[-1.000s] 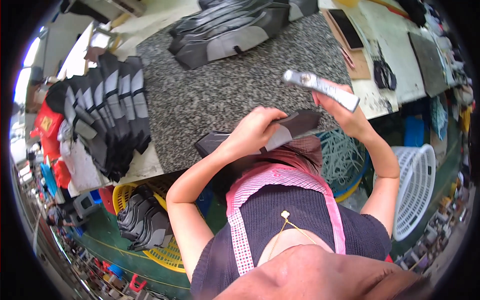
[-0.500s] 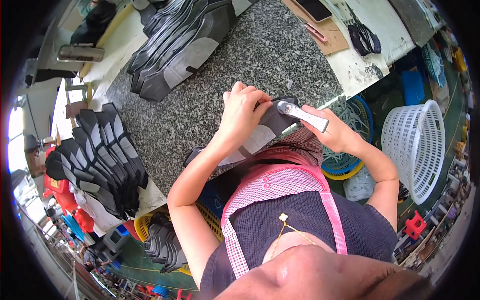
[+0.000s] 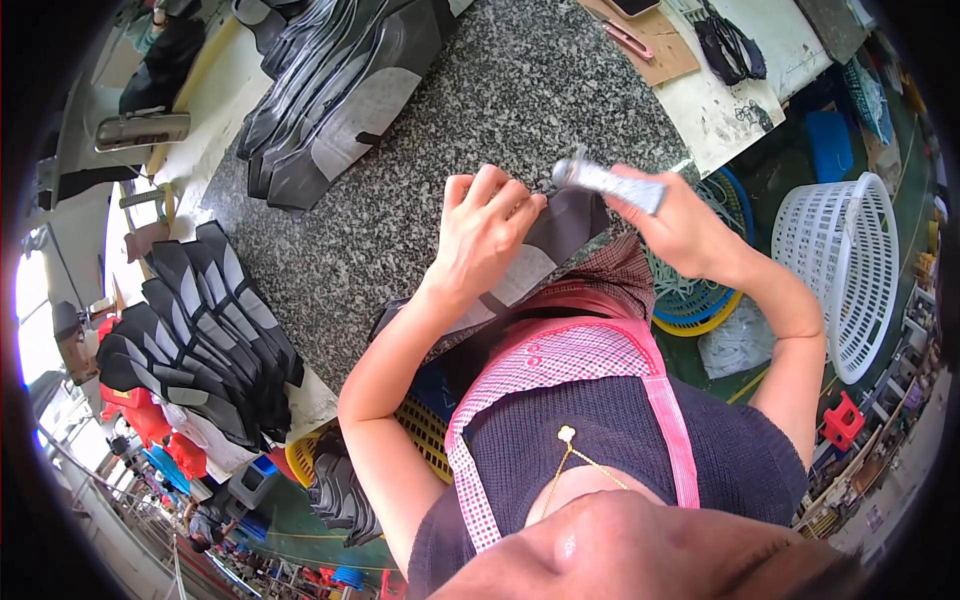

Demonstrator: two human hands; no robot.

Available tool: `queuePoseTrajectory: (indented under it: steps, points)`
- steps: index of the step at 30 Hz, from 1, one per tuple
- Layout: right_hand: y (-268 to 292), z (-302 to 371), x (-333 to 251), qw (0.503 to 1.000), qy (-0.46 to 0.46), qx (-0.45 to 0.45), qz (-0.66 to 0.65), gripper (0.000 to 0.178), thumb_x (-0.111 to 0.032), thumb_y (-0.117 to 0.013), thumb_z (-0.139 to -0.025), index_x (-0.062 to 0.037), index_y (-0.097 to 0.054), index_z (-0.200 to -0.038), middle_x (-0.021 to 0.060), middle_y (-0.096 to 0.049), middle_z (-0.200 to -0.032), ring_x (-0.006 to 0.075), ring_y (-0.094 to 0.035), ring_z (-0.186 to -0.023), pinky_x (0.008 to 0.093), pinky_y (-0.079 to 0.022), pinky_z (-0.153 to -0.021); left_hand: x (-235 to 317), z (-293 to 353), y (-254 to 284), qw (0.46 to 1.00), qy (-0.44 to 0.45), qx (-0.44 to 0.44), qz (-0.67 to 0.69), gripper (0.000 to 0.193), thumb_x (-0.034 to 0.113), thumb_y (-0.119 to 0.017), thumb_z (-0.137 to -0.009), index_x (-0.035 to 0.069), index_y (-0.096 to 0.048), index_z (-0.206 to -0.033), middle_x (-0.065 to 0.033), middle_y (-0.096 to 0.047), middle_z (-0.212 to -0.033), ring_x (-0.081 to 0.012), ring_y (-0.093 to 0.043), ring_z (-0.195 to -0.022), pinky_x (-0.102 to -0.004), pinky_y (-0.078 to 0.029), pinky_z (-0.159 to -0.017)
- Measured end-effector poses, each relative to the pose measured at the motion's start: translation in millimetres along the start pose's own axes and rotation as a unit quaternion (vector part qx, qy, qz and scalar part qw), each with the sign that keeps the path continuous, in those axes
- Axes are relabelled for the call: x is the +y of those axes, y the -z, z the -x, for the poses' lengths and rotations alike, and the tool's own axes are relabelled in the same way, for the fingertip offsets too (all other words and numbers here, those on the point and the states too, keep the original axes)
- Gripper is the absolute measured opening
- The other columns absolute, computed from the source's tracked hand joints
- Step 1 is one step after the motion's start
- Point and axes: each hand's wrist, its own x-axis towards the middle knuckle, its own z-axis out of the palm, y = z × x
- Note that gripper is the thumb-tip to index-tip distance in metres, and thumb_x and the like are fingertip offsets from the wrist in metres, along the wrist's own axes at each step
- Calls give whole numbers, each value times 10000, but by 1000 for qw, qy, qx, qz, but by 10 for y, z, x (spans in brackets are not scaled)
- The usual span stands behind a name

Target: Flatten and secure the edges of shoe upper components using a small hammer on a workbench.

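Note:
My left hand (image 3: 482, 235) bends over the near edge of the speckled stone slab (image 3: 480, 110), its fingers closed on the upper edge of a flat black-and-grey shoe upper piece (image 3: 560, 232). The piece lies along the slab's edge, partly under my left hand and forearm. My right hand (image 3: 692, 228) is closed around a silver metal hammer (image 3: 618, 186) with a round face and a broad flared end. Its round face is by my left fingertips, over the piece's upper edge; motion blurs it, and I cannot tell whether it touches.
A thick stack of similar pieces (image 3: 350, 110) lies on the slab's far left; more pieces (image 3: 195, 335) fan out at left. At far right are a pink cutter (image 3: 628, 42), cardboard and black cords (image 3: 728, 50). A white basket (image 3: 840, 270) stands right; yellow-and-blue baskets sit below.
The hammer has swung up and tilted slightly, with my right hand rising alongside it. My left hand stays at the piece's edge, fingers more curled. The whole view has shifted a little.

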Motion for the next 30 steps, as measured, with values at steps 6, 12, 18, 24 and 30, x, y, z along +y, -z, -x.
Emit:
queuePoseTrajectory:
  steps: [6,12,18,24,30]
  points:
    - [-245,54,144,999,24,16,27,174,-160,-516,-940,7,-547,-975,268,-613,-741,491,-609,-760,527,-476,-624,12,-42,88,981,160,16,111,148,277,-809,-755,137,-764,-776,58,-639,-790,-172,-554,-893,-355,-382,-788]
    - [-160,11,84,998,10,37,-44,189,-143,-556,-990,33,-590,-1052,232,-568,-712,398,-531,-621,389,-450,-605,105,104,32,973,149,17,175,89,126,-774,-788,75,-756,-859,3,-652,-830,-198,-579,-852,-352,-426,-750]
    - [-168,-48,138,999,34,-11,30,172,-172,-524,-950,-10,-531,-1008,256,-621,-746,476,-629,-766,505,-483,-626,166,118,61,989,79,-10,126,228,26,-703,-773,27,-714,-1001,-62,-635,-920,-231,-588,-853,-363,-450,-750]
    - [-255,-49,143,997,52,-37,43,159,-168,-513,-940,-12,-527,-969,261,-616,-742,472,-627,-763,514,-493,-633,131,174,34,935,239,-38,260,183,62,-686,-775,29,-729,-950,-49,-635,-858,-241,-587,-864,-387,-454,-778]
    - [-257,-30,199,995,87,24,-35,159,-120,-566,-952,29,-561,-1007,208,-592,-720,431,-598,-672,415,-456,-605,287,210,104,984,140,-3,106,146,59,-738,-793,27,-735,-936,-50,-653,-853,-246,-589,-836,-373,-461,-739]
